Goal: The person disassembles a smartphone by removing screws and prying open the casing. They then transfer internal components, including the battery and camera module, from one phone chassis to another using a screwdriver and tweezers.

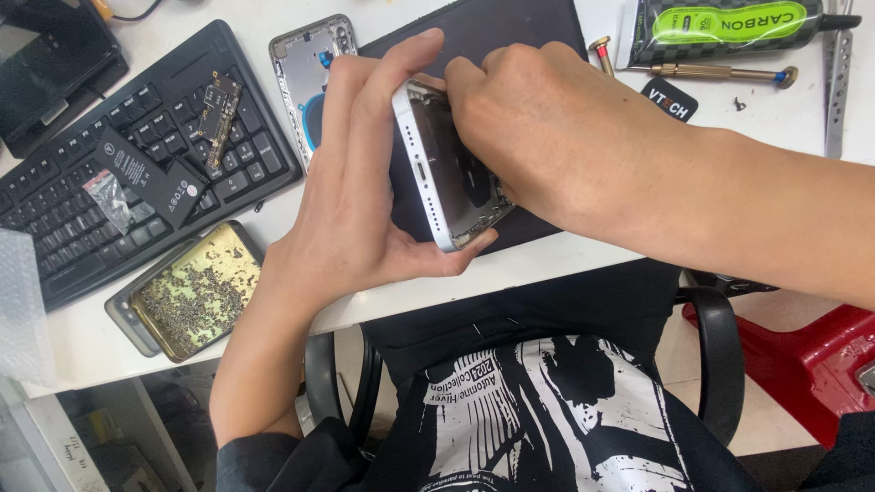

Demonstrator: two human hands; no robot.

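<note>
At nine o'clock a black keyboard (137, 164) carries a small circuit board (220, 107) and a flat battery (150, 176); a brass tin of tiny screws (193, 290) sits just below on the white bench (82, 342). The left hand (355, 200) clamps a white phone frame (442, 169) at centre, fingers (401, 55) and thumb closed on its edges. The right hand (547, 137) has its fingers curled down inside the frame; what they grip I cannot tell. A glue tube (729, 23) lies at one o'clock.

White phone frame (428, 173), black keyboard (137, 146), gold tin (196, 292), red stool (811, 364)
</note>
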